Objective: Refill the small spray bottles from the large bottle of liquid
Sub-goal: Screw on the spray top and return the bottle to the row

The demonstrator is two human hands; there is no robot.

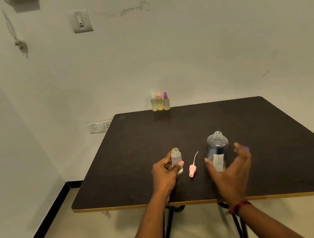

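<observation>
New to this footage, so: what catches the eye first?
At the front of the dark table, the left hand grips a small clear uncapped bottle; the right hand spreads open beside a large clear labelled bottle. A pink spray cap lies between them, and three small capped spray bottles stand at the far edge.

We've got the small bottle (176,156) in our left hand (164,175): frosted clear, pale yellow at its base. Just right of that grip, the spray cap (191,171) shows soft pink with a white tube. Further right, the large bottle (218,148) is clear and dark-tinted, its label white with dark print. The table (174,132) is dark brown, tan-edged. Far beyond the grip, three bottles (160,103) glow yellow under white, pink and purple caps.
</observation>
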